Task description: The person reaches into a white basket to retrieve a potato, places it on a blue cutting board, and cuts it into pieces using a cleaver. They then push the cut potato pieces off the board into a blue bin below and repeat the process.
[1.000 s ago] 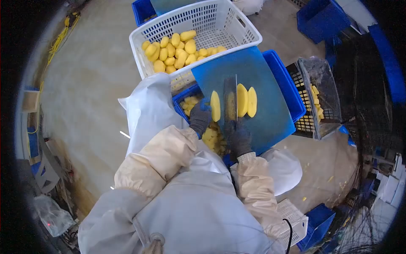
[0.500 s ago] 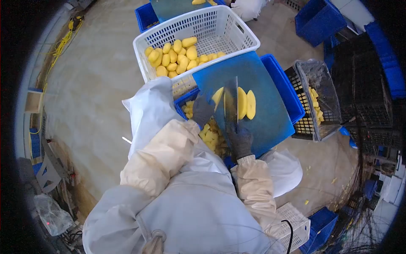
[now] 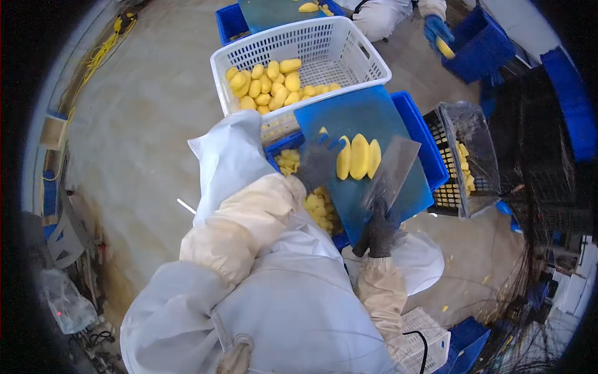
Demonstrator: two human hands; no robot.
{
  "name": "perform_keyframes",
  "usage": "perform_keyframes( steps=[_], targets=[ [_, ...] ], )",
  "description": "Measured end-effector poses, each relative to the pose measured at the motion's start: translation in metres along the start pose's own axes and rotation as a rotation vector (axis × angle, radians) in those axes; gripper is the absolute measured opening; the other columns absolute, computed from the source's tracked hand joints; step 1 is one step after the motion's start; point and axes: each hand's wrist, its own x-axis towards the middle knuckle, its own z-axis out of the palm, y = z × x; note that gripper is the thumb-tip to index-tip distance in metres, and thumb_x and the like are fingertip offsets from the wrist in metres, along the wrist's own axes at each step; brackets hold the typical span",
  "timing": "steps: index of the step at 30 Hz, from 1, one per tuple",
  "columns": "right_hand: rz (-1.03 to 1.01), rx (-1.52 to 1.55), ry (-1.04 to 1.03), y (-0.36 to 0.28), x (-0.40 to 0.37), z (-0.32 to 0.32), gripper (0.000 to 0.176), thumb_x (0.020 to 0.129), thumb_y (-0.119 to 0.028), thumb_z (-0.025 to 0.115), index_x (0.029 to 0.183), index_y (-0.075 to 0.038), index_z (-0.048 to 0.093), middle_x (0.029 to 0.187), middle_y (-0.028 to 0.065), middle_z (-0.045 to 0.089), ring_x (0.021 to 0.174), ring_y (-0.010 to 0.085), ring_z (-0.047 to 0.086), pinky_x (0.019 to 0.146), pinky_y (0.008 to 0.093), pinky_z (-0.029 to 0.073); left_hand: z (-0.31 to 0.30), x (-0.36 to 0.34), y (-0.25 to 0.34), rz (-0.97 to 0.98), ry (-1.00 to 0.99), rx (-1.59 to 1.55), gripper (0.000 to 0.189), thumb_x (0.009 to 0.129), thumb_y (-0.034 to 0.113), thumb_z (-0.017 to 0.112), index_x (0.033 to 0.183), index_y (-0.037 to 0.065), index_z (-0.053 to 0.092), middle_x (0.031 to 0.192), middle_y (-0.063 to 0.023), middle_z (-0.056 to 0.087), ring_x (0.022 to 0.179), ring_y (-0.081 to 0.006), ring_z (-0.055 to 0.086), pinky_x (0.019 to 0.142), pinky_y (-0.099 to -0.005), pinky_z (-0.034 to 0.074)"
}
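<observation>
On the blue cutting board (image 3: 395,124) lie three peeled potato slices (image 3: 359,157), side by side and lengthwise. My right hand (image 3: 379,234), in a dark glove, grips a broad cleaver (image 3: 398,168) by its handle. Its blade is tilted over the board, to the right of the slices. My left hand (image 3: 316,163), also dark-gloved, is at the board's left edge with its fingers apart, close to the leftmost slice. A small potato piece (image 3: 322,131) shows just beyond its fingertips.
A white crate (image 3: 299,115) of peeled potatoes (image 3: 274,84) stands beyond the board. Cut pieces (image 3: 321,209) fill a blue bin under it. To the right is a lined black crate (image 3: 464,187) with more pieces. A co-worker's blue-gloved hand (image 3: 438,30) holds a potato at upper right.
The cleaver has come away from the potato and swung right, tilting over the board. The slices now lie together. My left hand has shifted right; a co-worker's hand with a potato has appeared.
</observation>
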Motion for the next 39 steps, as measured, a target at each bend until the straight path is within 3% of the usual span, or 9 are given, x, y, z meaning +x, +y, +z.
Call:
perform_keyframes(
  steps=[2, 3, 5, 9, 11, 14, 21, 26, 39],
  targets=[
    [-0.735, -1.004, 0.068, 0.030, -0.002, -0.010, 0.037, 0.086, -0.026, 0.059, 0.112, 0.000, 0.054, 0.097, 0.0165, 0.059, 0.089, 0.0269, 0.054, 0.078, 0.0372, 0.043, 0.003, 0.020, -0.006, 0.429, 0.164, 0.361, 0.036, 0.074, 0.022, 0.059, 0.109, 0.014, 0.058, 0.114, -0.0106, 0.055, 0.107, -0.0320, 0.048, 0.092, -0.0485, 0.036],
    [-0.733, -1.004, 0.075, 0.039, -0.002, -0.011, 0.037, 0.086, -0.026, 0.059, 0.112, 0.000, 0.054, 0.097, 0.0165, 0.059, 0.089, 0.0269, 0.054, 0.078, 0.0372, 0.043, 0.002, 0.028, -0.008, 0.435, 0.166, 0.361, 0.036, 0.074, 0.022, 0.059, 0.109, 0.014, 0.058, 0.114, -0.0106, 0.055, 0.107, -0.0320, 0.048, 0.092, -0.0485, 0.036],
    [0.082, -0.235, 0.024, 0.041, -0.002, -0.006, 0.029, 0.086, -0.025, 0.059, 0.098, 0.001, 0.056, 0.077, 0.0075, 0.057, 0.071, 0.0192, 0.053, 0.062, 0.0329, 0.043, -0.005, 0.042, -0.010, 0.552, -0.168, 0.441, 0.039, 0.073, 0.024, 0.059, 0.111, 0.015, 0.058, 0.120, -0.0087, 0.050, 0.115, -0.0313, 0.041, 0.099, -0.0520, 0.028],
    [0.017, 0.065, 0.170, 0.053, -0.014, -0.002, 0.024, 0.087, -0.025, 0.058, 0.084, -0.001, 0.056, 0.062, 0.0017, 0.050, 0.054, 0.0120, 0.045, 0.048, 0.0280, 0.036, -0.001, 0.054, -0.011, 0.672, -0.298, 0.520, 0.043, 0.071, 0.024, 0.060, 0.112, 0.015, 0.057, 0.119, -0.0105, 0.051, 0.114, -0.0308, 0.042, 0.100, -0.0496, 0.028],
    [0.180, 0.088, 0.002, 0.049, -0.021, -0.010, 0.033, 0.089, -0.028, 0.054, 0.103, 0.001, 0.056, 0.079, 0.0119, 0.059, 0.070, 0.0225, 0.052, 0.063, 0.0349, 0.042, -0.003, 0.046, -0.012, 0.704, -0.432, 0.560, 0.040, 0.069, 0.023, 0.060, 0.108, 0.013, 0.060, 0.118, -0.0123, 0.051, 0.113, -0.0305, 0.043, 0.099, -0.0483, 0.030],
    [-0.047, 0.028, 0.166, 0.050, -0.030, -0.007, 0.025, 0.088, -0.025, 0.057, 0.077, -0.003, 0.056, 0.056, 0.0004, 0.049, 0.047, 0.0089, 0.044, 0.042, 0.0256, 0.034, 0.009, 0.027, -0.015, 0.724, -0.305, 0.491, 0.024, 0.069, 0.021, 0.057, 0.090, 0.011, 0.063, 0.097, -0.0113, 0.057, 0.097, -0.0296, 0.051, 0.088, -0.0463, 0.037],
    [-0.164, -0.167, 0.178, 0.095, -0.050, -0.016, 0.030, 0.088, -0.030, 0.055, 0.075, -0.003, 0.055, 0.052, 0.0041, 0.049, 0.045, 0.0130, 0.048, 0.044, 0.0299, 0.039, 0.050, -0.013, 0.008, 0.671, -0.175, 0.428, 0.016, 0.075, 0.021, 0.053, 0.081, 0.010, 0.063, 0.075, -0.0088, 0.059, 0.075, -0.0272, 0.057, 0.065, -0.0445, 0.040],
    [-0.432, -0.734, 0.139, 0.051, -0.082, -0.031, 0.029, 0.087, -0.030, 0.053, 0.076, -0.004, 0.056, 0.056, 0.0151, 0.054, 0.048, 0.0294, 0.053, 0.047, 0.0392, 0.040, 0.066, -0.044, 0.041, 0.641, -0.200, 0.311, 0.020, 0.075, 0.022, 0.053, 0.090, 0.012, 0.063, 0.086, -0.0117, 0.058, 0.079, -0.0295, 0.056, 0.066, -0.0423, 0.043],
    [-0.162, -0.908, -0.047, 0.024, -0.104, -0.031, 0.026, 0.085, -0.028, 0.052, 0.102, -0.009, 0.055, 0.060, 0.0142, 0.058, 0.054, 0.0320, 0.059, 0.047, 0.0448, 0.044, 0.072, -0.048, 0.047, 0.435, -0.260, 0.297, 0.028, 0.071, 0.026, 0.060, 0.097, 0.016, 0.061, 0.097, -0.0098, 0.055, 0.091, -0.0270, 0.054, 0.070, -0.0450, 0.044]
  ],
)
